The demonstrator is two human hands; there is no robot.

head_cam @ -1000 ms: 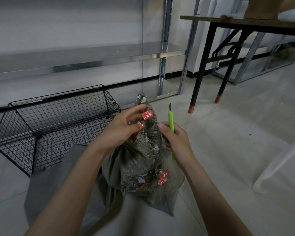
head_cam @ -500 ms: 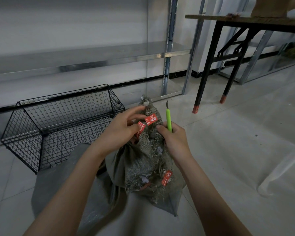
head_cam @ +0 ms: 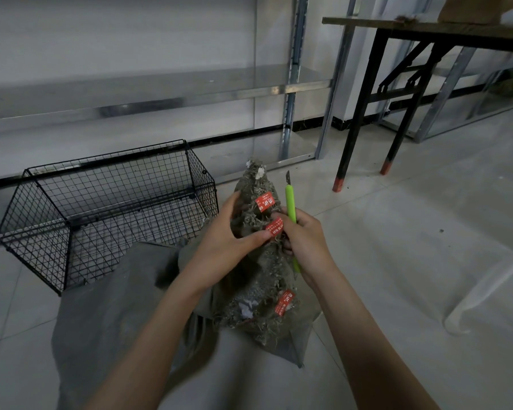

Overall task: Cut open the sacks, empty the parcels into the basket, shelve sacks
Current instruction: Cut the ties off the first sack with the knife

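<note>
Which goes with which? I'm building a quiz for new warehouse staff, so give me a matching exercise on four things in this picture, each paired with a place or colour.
Things:
1. wire basket
2. utility knife
3. sack
4. folding table

Descriptions:
A. green handle, in the right hand
B. black mesh, on the floor at left
C. dark legs with reddish feet, at upper right
D. grey weave with red labels, gripped by the left hand

Pairs: 1-B, 2-A, 3-D, 4-C
</note>
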